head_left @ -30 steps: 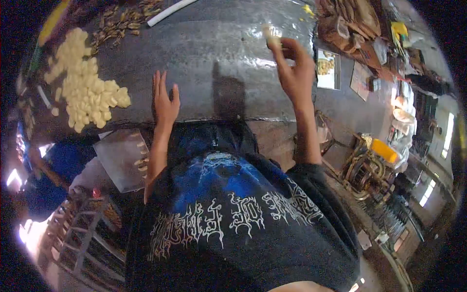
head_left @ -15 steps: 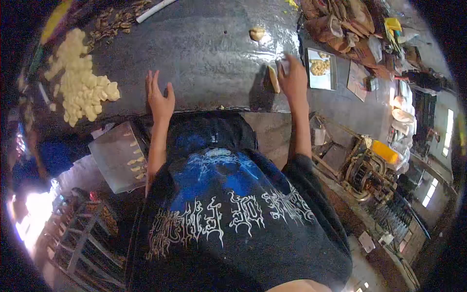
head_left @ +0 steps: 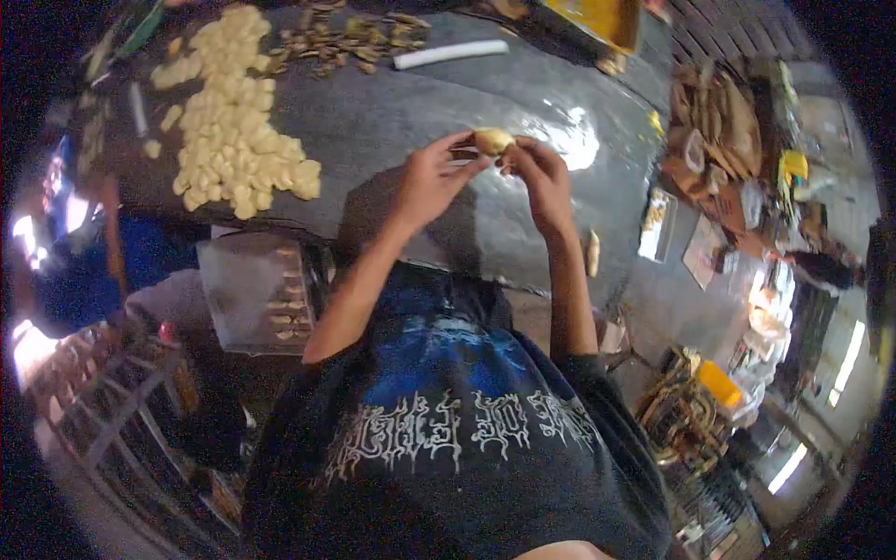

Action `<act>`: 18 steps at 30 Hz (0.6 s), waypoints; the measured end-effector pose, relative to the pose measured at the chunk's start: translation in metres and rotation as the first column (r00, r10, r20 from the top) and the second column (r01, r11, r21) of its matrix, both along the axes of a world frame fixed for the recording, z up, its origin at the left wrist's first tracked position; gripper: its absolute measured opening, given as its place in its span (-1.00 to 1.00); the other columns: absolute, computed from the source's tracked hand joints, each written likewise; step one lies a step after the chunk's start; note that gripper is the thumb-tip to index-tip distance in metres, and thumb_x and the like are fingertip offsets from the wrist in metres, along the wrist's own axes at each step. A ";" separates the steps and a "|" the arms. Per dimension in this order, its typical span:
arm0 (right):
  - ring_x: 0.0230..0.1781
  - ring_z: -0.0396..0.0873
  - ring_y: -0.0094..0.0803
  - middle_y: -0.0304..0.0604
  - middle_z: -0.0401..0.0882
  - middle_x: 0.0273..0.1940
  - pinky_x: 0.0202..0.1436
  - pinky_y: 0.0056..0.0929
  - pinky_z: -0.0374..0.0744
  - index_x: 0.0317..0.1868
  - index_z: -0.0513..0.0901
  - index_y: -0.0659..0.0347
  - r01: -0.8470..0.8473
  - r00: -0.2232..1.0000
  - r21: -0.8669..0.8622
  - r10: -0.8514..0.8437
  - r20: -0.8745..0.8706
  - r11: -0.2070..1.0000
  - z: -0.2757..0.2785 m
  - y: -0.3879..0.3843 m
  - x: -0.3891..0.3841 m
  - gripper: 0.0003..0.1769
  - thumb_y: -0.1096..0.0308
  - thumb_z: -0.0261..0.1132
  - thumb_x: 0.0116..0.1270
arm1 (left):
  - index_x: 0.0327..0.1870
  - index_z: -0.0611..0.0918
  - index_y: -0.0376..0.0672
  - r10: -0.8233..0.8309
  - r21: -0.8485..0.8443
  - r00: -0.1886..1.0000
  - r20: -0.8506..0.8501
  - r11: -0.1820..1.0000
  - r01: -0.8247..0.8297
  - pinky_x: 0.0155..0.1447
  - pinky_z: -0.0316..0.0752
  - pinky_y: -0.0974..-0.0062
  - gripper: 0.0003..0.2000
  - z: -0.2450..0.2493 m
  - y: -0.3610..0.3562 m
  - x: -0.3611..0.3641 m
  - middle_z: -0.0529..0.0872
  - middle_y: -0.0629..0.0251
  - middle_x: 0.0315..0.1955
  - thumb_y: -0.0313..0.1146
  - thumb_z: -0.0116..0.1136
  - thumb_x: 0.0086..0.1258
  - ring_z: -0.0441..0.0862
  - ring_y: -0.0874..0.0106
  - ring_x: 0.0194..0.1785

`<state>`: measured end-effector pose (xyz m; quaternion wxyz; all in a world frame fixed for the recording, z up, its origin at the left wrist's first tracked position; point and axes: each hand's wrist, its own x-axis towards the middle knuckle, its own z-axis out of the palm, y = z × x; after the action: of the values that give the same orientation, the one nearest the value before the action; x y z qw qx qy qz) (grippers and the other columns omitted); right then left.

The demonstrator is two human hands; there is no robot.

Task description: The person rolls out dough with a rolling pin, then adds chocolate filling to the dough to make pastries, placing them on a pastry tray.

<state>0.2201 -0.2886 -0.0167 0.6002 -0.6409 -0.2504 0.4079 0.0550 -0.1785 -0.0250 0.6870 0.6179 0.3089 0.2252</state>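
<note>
Above the dark worktop [head_left: 373, 121], a small pale piece of dough [head_left: 493, 141] is held between my two hands. My left hand [head_left: 437, 177] grips its left side with fingertips and thumb. My right hand [head_left: 545, 177] pinches its right side, fingers bent; a small darker bit shows by these fingertips, too blurred to name. A rolled piece of dough [head_left: 593, 253] lies near the table's front edge, right of my right forearm. To the left spreads a heap of flattened dough pieces [head_left: 243, 140]. Behind the heap lie many brown strips [head_left: 355, 42].
A white rod [head_left: 451, 54] lies at the back, with a yellow-lined tray [head_left: 593, 23] beyond it. Below the table's left edge is a metal tray [head_left: 245, 299] with a row of shaped pieces. Brown bags [head_left: 714, 131] and machinery [head_left: 686, 406] stand to the right.
My hands were apart, the left open over the table, the right beside the rolled piece. Now both meet on a dough piece farther back. The view has shifted, showing more of the back.
</note>
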 end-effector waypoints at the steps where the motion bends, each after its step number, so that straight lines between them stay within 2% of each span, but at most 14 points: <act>1: -0.13 0.62 -0.49 -0.20 0.72 -0.10 0.00 -0.46 0.57 0.14 0.66 0.32 -0.082 0.997 0.047 0.082 -0.003 0.996 0.001 0.015 -0.014 -0.67 0.28 0.34 0.51 | 0.22 0.66 -0.25 0.067 0.014 0.998 0.010 0.998 -0.067 0.17 0.63 0.37 -0.56 0.011 0.015 -0.002 0.80 0.18 0.02 -0.26 0.45 0.39 0.75 0.38 0.07; 3: -0.08 0.62 -0.48 -0.19 0.70 -0.05 0.02 -0.45 0.58 0.20 0.62 0.31 -0.034 0.999 0.086 0.034 0.001 0.996 0.021 0.045 -0.038 -0.64 0.31 0.35 0.49 | 0.13 0.71 -0.29 0.188 0.042 0.981 0.046 0.981 -0.190 0.11 0.64 0.41 -0.60 0.029 0.045 -0.008 0.84 0.21 -0.08 -0.28 0.48 0.35 0.77 0.43 -0.03; 4: -0.05 0.62 -0.47 -0.18 0.69 -0.02 0.04 -0.45 0.59 0.22 0.60 0.30 -0.004 1.000 0.105 0.004 0.007 0.994 0.033 0.061 -0.047 -0.62 0.33 0.36 0.48 | 0.08 0.73 -0.30 0.177 0.108 0.984 0.037 0.978 -0.180 0.09 0.64 0.43 -0.63 0.030 0.060 -0.014 0.84 0.20 -0.10 -0.29 0.48 0.35 0.77 0.44 -0.04; 5: 0.06 0.62 -0.46 -0.15 0.66 0.07 0.10 -0.44 0.61 0.29 0.57 0.29 0.023 0.998 0.099 -0.028 0.055 0.995 0.038 0.076 -0.053 -0.57 0.41 0.38 0.46 | 0.03 0.75 -0.31 0.163 0.173 0.986 0.027 0.971 -0.165 0.07 0.63 0.44 -0.67 0.031 0.074 -0.019 0.84 0.20 -0.11 -0.29 0.48 0.35 0.77 0.44 -0.06; 6: 0.07 0.65 -0.45 -0.12 0.69 0.07 0.12 -0.45 0.62 0.36 0.52 0.27 0.072 0.989 0.076 -0.081 0.126 0.994 0.057 0.095 -0.063 -0.48 0.44 0.40 0.44 | -0.03 0.77 -0.32 0.146 0.233 0.989 0.015 0.961 -0.145 0.05 0.63 0.45 -0.70 0.031 0.088 -0.023 0.84 0.19 -0.13 -0.30 0.48 0.35 0.78 0.44 -0.07; 9: -0.03 0.70 -0.43 -0.11 0.76 -0.01 0.06 -0.46 0.65 0.27 0.61 0.33 -0.046 0.987 0.005 0.045 0.153 0.999 0.064 0.127 -0.056 -0.57 0.40 0.41 0.45 | -0.12 0.78 -0.34 0.058 0.206 0.997 -0.055 0.978 -0.045 0.06 0.60 0.45 -0.78 0.039 0.125 -0.032 0.83 0.16 -0.13 -0.35 0.44 0.37 0.77 0.42 -0.04; 11: -0.08 0.72 -0.42 -0.11 0.78 -0.06 0.03 -0.47 0.65 0.18 0.67 0.36 -0.142 0.975 -0.099 0.156 0.160 0.985 0.062 0.144 -0.049 -0.64 0.40 0.41 0.45 | -0.13 0.77 -0.34 0.071 0.271 0.997 0.023 0.960 -0.075 0.10 0.59 0.43 -0.73 0.035 0.152 -0.037 0.83 0.14 -0.15 -0.28 0.45 0.36 0.76 0.39 -0.02; 12: -0.07 0.72 -0.42 -0.12 0.78 -0.07 0.03 -0.47 0.66 0.14 0.69 0.37 -0.122 0.987 -0.095 0.131 0.098 0.988 0.059 0.154 -0.049 -0.67 0.39 0.40 0.45 | -0.14 0.77 -0.34 0.074 0.303 0.995 0.063 0.949 -0.090 0.12 0.58 0.42 -0.71 0.035 0.164 -0.038 0.83 0.13 -0.15 -0.25 0.46 0.36 0.76 0.38 -0.01; 14: -0.07 0.72 -0.43 -0.14 0.79 -0.09 0.02 -0.46 0.67 0.05 0.72 0.39 -0.087 0.996 -0.082 0.086 -0.022 0.993 0.050 0.175 -0.048 -0.73 0.39 0.40 0.46 | -0.17 0.77 -0.33 0.311 0.182 0.942 0.122 0.926 -0.330 0.14 0.58 0.38 -0.67 0.041 0.181 -0.034 0.82 0.11 -0.16 -0.18 0.46 0.33 0.76 0.32 0.00; 16: -0.09 0.72 -0.44 -0.17 0.78 -0.09 0.03 -0.45 0.68 0.05 0.73 0.35 -0.055 0.985 -0.071 0.042 -0.170 0.996 0.048 0.193 -0.060 -0.74 0.40 0.41 0.43 | -0.22 0.77 -0.30 0.354 0.303 0.908 0.223 0.860 -0.410 0.12 0.60 0.36 -0.66 0.064 0.198 -0.025 0.82 0.12 -0.18 -0.14 0.47 0.31 0.76 0.29 -0.02; 17: -0.11 0.71 -0.44 -0.18 0.77 -0.10 0.03 -0.46 0.68 0.06 0.72 0.34 -0.052 0.968 -0.062 0.035 -0.249 0.997 0.048 0.200 -0.070 -0.73 0.41 0.42 0.42 | -0.25 0.77 -0.29 0.265 0.478 0.921 0.287 0.793 -0.377 0.09 0.61 0.36 -0.67 0.088 0.206 -0.019 0.82 0.14 -0.20 -0.13 0.47 0.30 0.77 0.28 -0.05; 18: -0.12 0.71 -0.45 -0.19 0.77 -0.10 0.03 -0.46 0.68 0.06 0.72 0.33 -0.046 0.945 -0.056 0.025 -0.328 0.997 0.046 0.204 -0.079 -0.72 0.41 0.43 0.40 | -0.27 0.77 -0.26 0.172 0.573 0.936 0.307 0.752 -0.326 0.06 0.62 0.36 -0.69 0.099 0.209 -0.014 0.82 0.16 -0.22 -0.14 0.47 0.29 0.77 0.28 -0.06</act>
<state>0.1416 -0.0850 0.0295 0.6055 -0.5783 -0.1462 0.5268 0.0412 0.0309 0.0742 0.4427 0.7294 0.2152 0.4749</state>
